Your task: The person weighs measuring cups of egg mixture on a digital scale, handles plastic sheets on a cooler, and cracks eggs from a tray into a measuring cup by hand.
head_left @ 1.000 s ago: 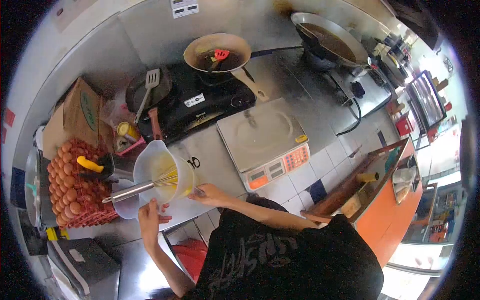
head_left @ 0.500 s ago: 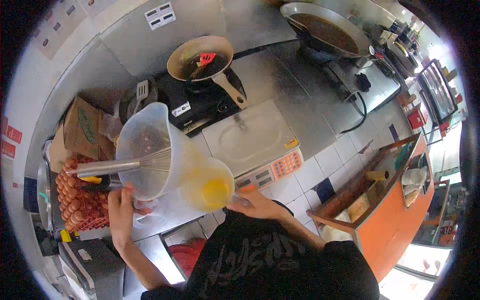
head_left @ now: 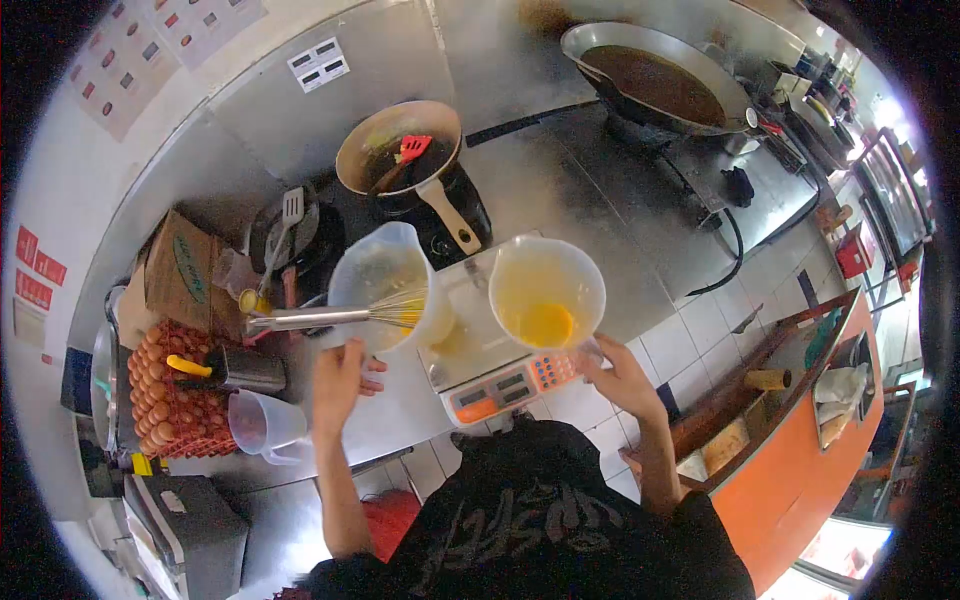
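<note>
My left hand is curled at the near side of a large translucent measuring jug, its fingers closed where the handle would be; the handle itself is hidden. A wire whisk leans in that jug, its wires over yellow liquid. In my right hand is the handle of a second translucent jug, with yellow liquid pooled at its bottom. Both jugs are above or at the digital scale, whose metal plate lies partly behind them. Whether either jug touches the plate, I cannot tell.
A smaller jug stands at left beside stacked eggs and a dark metal container. Behind are a frying pan with a red spatula and a large wok. An orange cabinet stands at right.
The whisk jug has moved right and away from the camera, from the egg side toward the scale. The right-hand jug has moved right and forward, over the scale. The small jug now shows.
</note>
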`<action>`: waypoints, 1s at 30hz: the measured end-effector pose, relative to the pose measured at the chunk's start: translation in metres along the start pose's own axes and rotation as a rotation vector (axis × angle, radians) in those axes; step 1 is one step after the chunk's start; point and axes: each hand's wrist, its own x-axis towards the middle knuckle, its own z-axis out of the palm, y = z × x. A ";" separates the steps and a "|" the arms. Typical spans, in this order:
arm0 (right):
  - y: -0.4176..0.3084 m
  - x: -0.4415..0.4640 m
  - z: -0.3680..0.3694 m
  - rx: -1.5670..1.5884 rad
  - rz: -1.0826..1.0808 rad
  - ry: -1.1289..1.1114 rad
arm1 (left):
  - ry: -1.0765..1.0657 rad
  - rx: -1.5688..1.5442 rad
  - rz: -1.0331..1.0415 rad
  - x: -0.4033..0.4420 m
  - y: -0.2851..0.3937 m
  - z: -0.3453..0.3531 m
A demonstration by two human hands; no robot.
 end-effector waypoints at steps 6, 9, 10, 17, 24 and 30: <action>0.006 0.042 -0.004 0.168 -0.007 0.060 | -0.011 0.009 -0.075 -0.002 -0.016 0.052; 0.011 0.050 -0.005 0.125 -0.055 0.053 | 0.009 0.020 -0.076 -0.006 -0.020 0.064; 0.008 0.049 -0.007 0.090 -0.057 0.059 | 0.022 0.028 -0.072 -0.008 -0.022 0.067; 0.018 0.042 -0.014 -0.088 0.018 0.158 | 0.091 0.127 -0.069 -0.021 -0.018 0.065; 0.007 0.029 -0.035 -0.133 0.032 0.277 | 0.312 0.066 -0.047 -0.027 -0.036 0.056; 0.058 0.029 -0.035 -0.002 0.080 0.316 | 0.365 -0.016 -0.038 -0.036 -0.045 0.050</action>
